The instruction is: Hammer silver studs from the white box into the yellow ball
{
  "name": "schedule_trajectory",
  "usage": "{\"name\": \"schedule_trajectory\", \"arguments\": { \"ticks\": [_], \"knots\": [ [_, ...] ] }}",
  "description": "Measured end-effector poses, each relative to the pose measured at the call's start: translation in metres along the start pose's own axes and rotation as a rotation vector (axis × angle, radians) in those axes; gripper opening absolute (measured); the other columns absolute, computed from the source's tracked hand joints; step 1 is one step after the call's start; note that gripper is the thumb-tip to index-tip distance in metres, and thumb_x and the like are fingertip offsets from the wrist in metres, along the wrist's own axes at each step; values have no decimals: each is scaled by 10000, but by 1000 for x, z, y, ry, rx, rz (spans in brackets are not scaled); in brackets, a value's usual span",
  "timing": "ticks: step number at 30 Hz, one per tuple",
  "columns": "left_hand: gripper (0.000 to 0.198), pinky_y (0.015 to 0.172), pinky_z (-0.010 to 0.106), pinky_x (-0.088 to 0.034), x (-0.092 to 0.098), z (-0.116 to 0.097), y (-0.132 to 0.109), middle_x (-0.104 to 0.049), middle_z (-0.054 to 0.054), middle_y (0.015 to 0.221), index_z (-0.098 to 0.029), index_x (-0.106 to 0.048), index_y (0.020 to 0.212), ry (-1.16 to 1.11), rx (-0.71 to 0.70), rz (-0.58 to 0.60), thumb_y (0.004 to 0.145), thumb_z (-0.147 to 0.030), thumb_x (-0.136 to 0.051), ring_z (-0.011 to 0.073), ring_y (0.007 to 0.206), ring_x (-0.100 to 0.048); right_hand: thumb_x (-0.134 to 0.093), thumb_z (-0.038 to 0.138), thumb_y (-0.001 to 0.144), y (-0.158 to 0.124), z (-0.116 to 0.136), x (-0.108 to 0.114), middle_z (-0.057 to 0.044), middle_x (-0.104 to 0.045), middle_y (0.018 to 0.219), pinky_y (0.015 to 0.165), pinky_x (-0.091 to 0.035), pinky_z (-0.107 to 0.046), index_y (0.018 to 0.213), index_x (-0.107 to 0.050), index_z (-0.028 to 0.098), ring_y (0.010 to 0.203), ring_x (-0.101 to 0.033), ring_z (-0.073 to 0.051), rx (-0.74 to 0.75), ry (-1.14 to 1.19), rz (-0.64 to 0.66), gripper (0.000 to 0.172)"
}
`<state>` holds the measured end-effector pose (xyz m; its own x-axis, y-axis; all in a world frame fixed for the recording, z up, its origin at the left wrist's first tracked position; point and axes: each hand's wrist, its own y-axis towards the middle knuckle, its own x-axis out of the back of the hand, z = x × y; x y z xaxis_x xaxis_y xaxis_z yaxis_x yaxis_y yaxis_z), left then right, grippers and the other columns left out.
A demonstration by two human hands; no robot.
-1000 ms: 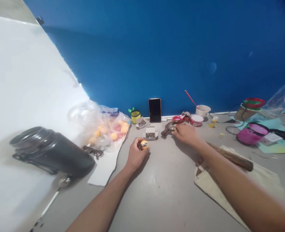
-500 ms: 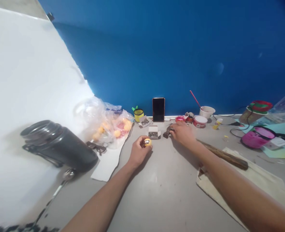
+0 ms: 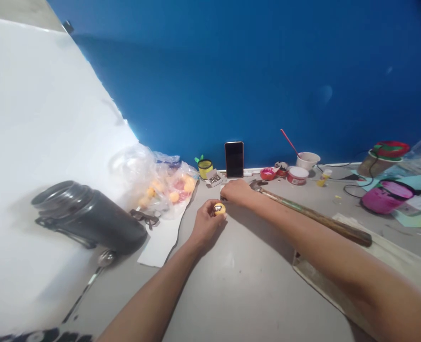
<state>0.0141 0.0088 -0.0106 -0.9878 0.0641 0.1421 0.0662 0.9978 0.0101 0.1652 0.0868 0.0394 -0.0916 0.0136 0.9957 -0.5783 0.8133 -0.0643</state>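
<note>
My left hand [image 3: 206,222] is closed around a small yellow ball [image 3: 219,209] with shiny metal heads set in its top, held just above the table. Over the small box of metal tacks [image 3: 223,195] reaches my right hand [image 3: 236,191], its fingers curled down and covering most of the box. What its fingertips pinch, if anything, is hidden. A claw hammer [image 3: 317,216] with a wooden handle lies beyond my right forearm. A second open box of tacks [image 3: 215,178] sits behind, near the wall.
A black phone [image 3: 234,159] leans on the blue wall. Plastic bags of orange balls [image 3: 174,196] and a dark flask [image 3: 92,216] are at left. At right are a white cup [image 3: 307,160], a red-and-white tub [image 3: 298,175], a pink pouch [image 3: 387,197] and a cream cloth [image 3: 392,256].
My right hand has left the hammer's head and moved left to the near tack box. The hammer's claw now shows. My left hand still holds the yellow ball in nearly the same place.
</note>
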Motion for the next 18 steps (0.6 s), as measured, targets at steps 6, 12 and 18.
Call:
{"name": "schedule_trajectory", "arguments": {
  "ticks": [6, 12, 18],
  "knots": [
    [370, 560, 238, -476, 1, 1, 1, -660, 16, 826, -153, -651, 1035, -5, 5, 1, 676, -211, -718, 132, 665, -609, -547, 195, 938, -1, -4, -6, -168, -778, 1132, 821, -509, -313, 1085, -793, 164, 1069, -727, -279, -20, 22, -4, 288],
    [362, 527, 222, -467, 1, 2, 2, -649, 9, 815, -159, -652, 1003, -36, 16, -17, 654, -203, -740, 124, 651, -594, -531, 216, 951, -4, -2, -8, -190, -773, 1116, 826, -502, -321, 1096, -775, 141, 1058, -725, -288, -55, 43, -35, 293],
    [357, 534, 220, -462, 1, 4, 2, -648, 4, 791, -164, -663, 999, -44, 9, -24, 653, -202, -743, 122, 641, -594, -531, 249, 948, -11, -8, -9, -160, -783, 1066, 793, -491, -327, 1037, -780, 184, 994, -729, -290, -98, 71, -84, 272]
  ]
}}
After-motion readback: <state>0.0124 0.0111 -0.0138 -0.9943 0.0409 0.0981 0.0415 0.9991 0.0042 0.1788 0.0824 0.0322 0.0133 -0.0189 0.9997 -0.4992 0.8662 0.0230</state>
